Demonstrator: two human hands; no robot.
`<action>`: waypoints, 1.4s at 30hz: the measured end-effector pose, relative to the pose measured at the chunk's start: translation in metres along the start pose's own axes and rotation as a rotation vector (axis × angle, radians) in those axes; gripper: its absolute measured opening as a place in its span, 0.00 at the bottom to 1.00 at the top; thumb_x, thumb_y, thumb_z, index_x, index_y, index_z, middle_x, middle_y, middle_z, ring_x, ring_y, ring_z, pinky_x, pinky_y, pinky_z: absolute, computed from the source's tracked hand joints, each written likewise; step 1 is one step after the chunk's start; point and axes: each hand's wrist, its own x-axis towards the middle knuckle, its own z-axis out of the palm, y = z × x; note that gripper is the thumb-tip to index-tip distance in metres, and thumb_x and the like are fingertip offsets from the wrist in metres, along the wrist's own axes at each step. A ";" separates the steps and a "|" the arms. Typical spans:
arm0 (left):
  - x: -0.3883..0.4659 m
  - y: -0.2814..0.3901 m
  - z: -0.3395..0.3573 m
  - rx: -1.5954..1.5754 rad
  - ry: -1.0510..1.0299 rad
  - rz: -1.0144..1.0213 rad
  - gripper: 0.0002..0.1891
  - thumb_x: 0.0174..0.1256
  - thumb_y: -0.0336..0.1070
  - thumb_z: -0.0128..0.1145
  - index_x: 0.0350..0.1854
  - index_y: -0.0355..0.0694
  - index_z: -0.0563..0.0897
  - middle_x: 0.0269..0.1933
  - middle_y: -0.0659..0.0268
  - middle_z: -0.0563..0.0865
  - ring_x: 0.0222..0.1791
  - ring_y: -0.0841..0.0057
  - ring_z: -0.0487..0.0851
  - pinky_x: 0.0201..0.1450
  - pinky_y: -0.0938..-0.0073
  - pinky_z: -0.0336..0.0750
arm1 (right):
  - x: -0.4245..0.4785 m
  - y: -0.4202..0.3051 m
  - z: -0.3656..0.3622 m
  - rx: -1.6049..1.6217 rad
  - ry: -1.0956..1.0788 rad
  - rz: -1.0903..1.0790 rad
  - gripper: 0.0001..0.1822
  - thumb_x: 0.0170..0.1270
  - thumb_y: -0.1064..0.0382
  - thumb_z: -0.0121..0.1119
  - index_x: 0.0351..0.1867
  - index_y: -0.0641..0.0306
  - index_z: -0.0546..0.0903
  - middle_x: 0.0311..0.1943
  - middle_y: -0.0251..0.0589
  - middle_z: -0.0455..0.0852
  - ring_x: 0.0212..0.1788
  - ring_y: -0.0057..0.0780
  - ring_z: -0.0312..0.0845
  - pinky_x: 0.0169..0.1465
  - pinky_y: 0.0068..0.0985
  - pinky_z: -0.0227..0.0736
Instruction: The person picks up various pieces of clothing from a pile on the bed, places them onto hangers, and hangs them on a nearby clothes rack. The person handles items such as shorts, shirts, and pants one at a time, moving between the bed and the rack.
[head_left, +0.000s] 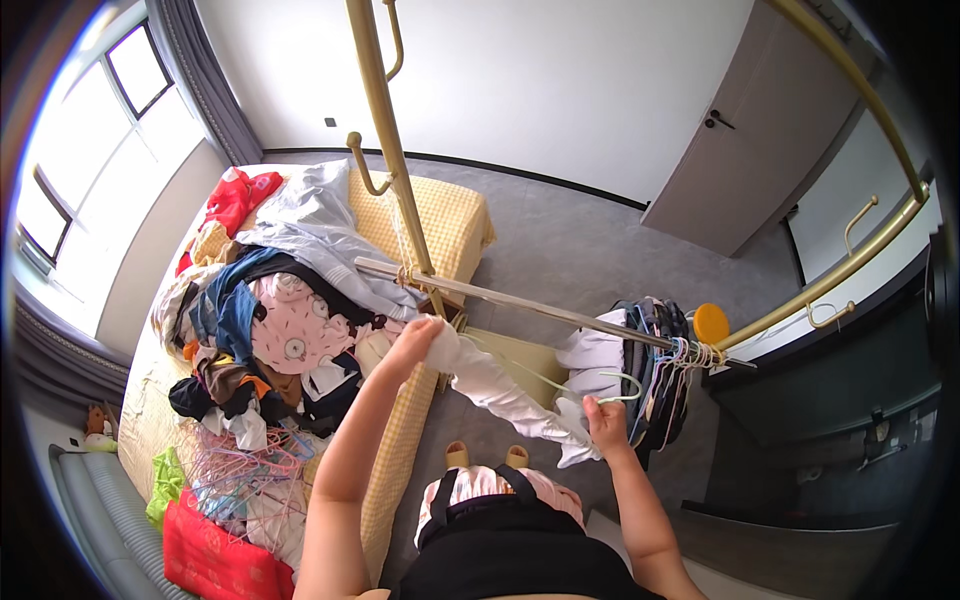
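A white garment (499, 390) is stretched between my two hands. My left hand (421, 341) grips its upper left end, close to the post of a gold clothes rack (394, 150). At its other end my right hand (606, 424) holds the garment's edge together with a pale green clothes hanger (634, 379), whose hook points up and whose arm runs along behind the garment. Just above, a metal rail (525, 301) crosses the view. Clothes on hangers (660, 375) hang bunched at its right end.
A bed with a yellow checked cover (405, 480) stands at the left, bearing a heap of clothes (292, 322), a tangle of hangers (247, 465) and a red cushion (217, 551). A beige box-like object (525, 356) lies behind the garment. A door (757, 127) stands at the upper right.
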 end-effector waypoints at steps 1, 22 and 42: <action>-0.007 0.008 0.010 0.088 -0.043 -0.076 0.17 0.67 0.48 0.49 0.37 0.36 0.77 0.25 0.68 0.80 0.24 0.81 0.79 0.28 0.79 0.74 | 0.000 0.000 -0.001 0.006 0.013 0.020 0.25 0.63 0.56 0.53 0.10 0.69 0.68 0.08 0.42 0.65 0.11 0.30 0.61 0.19 0.30 0.54; -0.002 -0.089 0.075 0.697 0.371 0.825 0.10 0.52 0.22 0.52 0.38 0.35 0.77 0.45 0.55 0.79 0.44 0.58 0.77 0.47 0.62 0.72 | 0.009 -0.018 0.012 0.108 0.050 0.158 0.24 0.66 0.58 0.48 0.13 0.69 0.69 0.08 0.35 0.64 0.13 0.22 0.60 0.21 0.25 0.55; 0.072 -0.051 0.033 0.769 0.445 0.630 0.18 0.53 0.41 0.64 0.42 0.39 0.75 0.46 0.60 0.78 0.45 0.63 0.76 0.47 0.66 0.70 | 0.015 -0.004 0.005 0.432 0.175 0.523 0.26 0.67 0.50 0.48 0.11 0.57 0.64 0.09 0.24 0.60 0.12 0.12 0.53 0.18 0.17 0.45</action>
